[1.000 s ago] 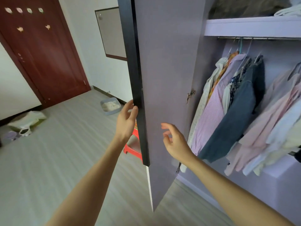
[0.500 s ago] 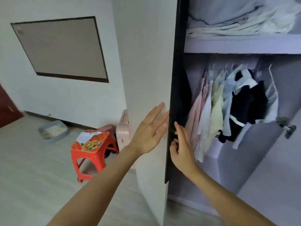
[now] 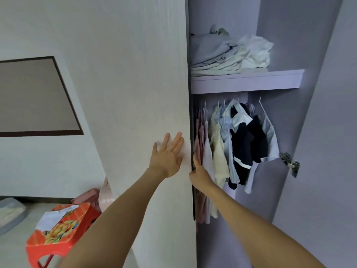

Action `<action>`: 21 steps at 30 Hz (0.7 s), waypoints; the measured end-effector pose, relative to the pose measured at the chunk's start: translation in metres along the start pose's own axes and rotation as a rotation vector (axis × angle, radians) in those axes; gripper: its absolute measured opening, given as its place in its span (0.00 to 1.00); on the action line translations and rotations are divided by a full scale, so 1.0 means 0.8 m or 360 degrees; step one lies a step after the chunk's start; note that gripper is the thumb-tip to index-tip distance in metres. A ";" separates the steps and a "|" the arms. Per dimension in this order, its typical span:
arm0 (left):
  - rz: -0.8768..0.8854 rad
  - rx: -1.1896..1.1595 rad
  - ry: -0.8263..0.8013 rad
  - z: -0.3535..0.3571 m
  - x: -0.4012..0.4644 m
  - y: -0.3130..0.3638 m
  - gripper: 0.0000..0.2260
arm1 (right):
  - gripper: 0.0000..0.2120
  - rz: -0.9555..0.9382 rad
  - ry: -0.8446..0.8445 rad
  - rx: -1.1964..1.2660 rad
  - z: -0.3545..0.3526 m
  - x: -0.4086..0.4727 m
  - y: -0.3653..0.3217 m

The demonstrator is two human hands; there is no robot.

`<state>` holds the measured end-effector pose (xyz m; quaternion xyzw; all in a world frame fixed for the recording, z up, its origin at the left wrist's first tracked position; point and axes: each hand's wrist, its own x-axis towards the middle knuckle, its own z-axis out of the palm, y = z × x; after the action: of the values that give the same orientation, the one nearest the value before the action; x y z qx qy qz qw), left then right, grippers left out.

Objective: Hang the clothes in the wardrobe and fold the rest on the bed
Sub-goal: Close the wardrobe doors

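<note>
- Wardrobe door (image 3: 146, 93): stands upright, long axis vertical, its pale outer face turned toward the camera; its dark free edge (image 3: 191, 151) lies just beside the hanging clothes.
- Left hand (image 3: 168, 154): laid flat on the door's face near that edge, fingers straight and spread wide.
- Right hand (image 3: 200, 171): at the dark edge, fingers reaching behind it; how far they curl round cannot be told.
- Hanging clothes (image 3: 235, 144): on hangers under the shelf (image 3: 247, 80), right of the door edge; folded linen (image 3: 228, 55) lies on that shelf.
- Judgement: the step in hand appears to be moving the door. Push evenly with the flat palm, keep the right fingers and the pink garment (image 3: 199, 144) clear of the edge.
- Red stool (image 3: 61, 233): on the floor, left of the door.
</note>
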<state>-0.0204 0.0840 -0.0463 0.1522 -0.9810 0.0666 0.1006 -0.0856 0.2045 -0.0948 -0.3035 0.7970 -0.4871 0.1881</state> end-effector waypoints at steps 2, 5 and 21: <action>0.0002 -0.0001 0.0020 0.009 0.018 -0.002 0.27 | 0.34 0.0010 0.0052 0.0025 0.000 0.016 0.002; -0.0017 -0.0036 0.0063 0.018 0.035 0.001 0.27 | 0.34 0.0008 0.0094 0.0099 -0.003 0.030 0.005; 0.0272 -0.0707 0.0015 0.075 -0.015 0.128 0.25 | 0.14 0.0290 0.0553 0.0252 -0.057 -0.089 0.129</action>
<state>-0.0519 0.1746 -0.1174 0.0425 -0.9804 -0.1418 0.1303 -0.0911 0.3176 -0.1658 -0.1258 0.8009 -0.5742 0.1145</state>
